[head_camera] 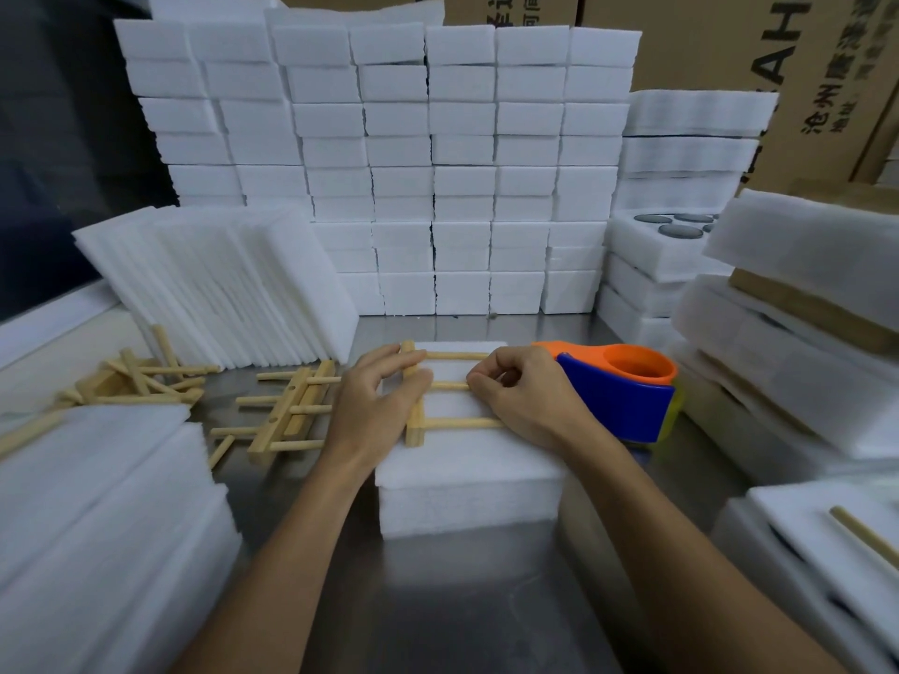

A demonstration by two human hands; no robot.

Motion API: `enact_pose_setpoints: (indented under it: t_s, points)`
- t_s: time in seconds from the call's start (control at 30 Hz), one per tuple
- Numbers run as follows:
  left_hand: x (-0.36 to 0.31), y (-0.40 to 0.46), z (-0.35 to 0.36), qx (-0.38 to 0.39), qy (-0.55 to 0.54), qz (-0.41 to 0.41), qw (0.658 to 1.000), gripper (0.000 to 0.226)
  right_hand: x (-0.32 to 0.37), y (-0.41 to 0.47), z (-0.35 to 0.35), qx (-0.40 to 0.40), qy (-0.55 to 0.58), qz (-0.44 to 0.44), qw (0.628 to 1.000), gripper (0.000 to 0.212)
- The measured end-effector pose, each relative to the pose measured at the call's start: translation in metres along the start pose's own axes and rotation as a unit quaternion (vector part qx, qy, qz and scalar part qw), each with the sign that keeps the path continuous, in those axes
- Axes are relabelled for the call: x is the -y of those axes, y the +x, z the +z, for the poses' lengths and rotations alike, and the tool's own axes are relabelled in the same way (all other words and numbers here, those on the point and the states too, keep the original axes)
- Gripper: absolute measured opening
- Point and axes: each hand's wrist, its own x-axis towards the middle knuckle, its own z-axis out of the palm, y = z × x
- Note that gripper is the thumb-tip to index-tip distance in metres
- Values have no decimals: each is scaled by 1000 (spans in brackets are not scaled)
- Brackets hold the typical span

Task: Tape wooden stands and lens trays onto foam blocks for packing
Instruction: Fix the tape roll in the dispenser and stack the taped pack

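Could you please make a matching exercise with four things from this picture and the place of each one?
Things:
1. wooden stand
2. tape dispenser
3. round dark lenses
4. loose wooden sticks

Places:
A. in a foam tray at the back right
B. on the table at the far left
C. on the foam block, under both hands
D. just right of the right hand

Pairs: 1-C, 2-D, 3-A, 4-B

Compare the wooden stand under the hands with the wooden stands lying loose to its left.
The stand under the hands lies on a foam block, held by the left hand and right hand. The loose stands lie stacked on the metal table, untouched. Both are pale wood, a bar with dowel pegs.
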Motion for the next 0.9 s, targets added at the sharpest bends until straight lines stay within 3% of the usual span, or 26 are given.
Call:
enact_pose_setpoints:
  t_s: [0.1, 0.2, 0.3, 0.4, 0.5, 0.57, 0.7, 0.83, 0.9]
  points:
    - [-2, -2, -4, 59, -10, -41, 997, 37, 0, 1, -1, 4, 6, 6, 1000, 17]
    - [-6, -4, -10, 123, -7, -52, 991, 73, 1, 0, -2, 11, 14, 23, 1000, 16]
    - [-8, -5, -16, 178, -2, -59, 982, 93, 2, 0, -6, 22, 18, 52, 998, 12]
    - [-7, -5, -20, 201, -6, -74, 977, 106, -2, 2, -20, -41, -80, 85, 992, 14]
    - [-8, -4, -20, 208, -13, -81, 975, 110, -7, 2, -36, -182, -292, 153, 926, 39]
    - [-8, -4, -20, 204, -18, -85, 975, 111, -10, 0, -44, -186, -369, 207, 887, 45]
    - [-7, -3, -19, 201, -25, -83, 976, 113, -18, -2, -56, -111, -365, 282, 880, 40]
    - [-9, -2, -19, 206, -6, -69, 976, 112, -23, -1, -62, -132, -387, 277, 869, 25]
    - [-10, -1, -18, 200, 15, -52, 978, 105, -23, -2, -64, -141, -385, 261, 874, 29]
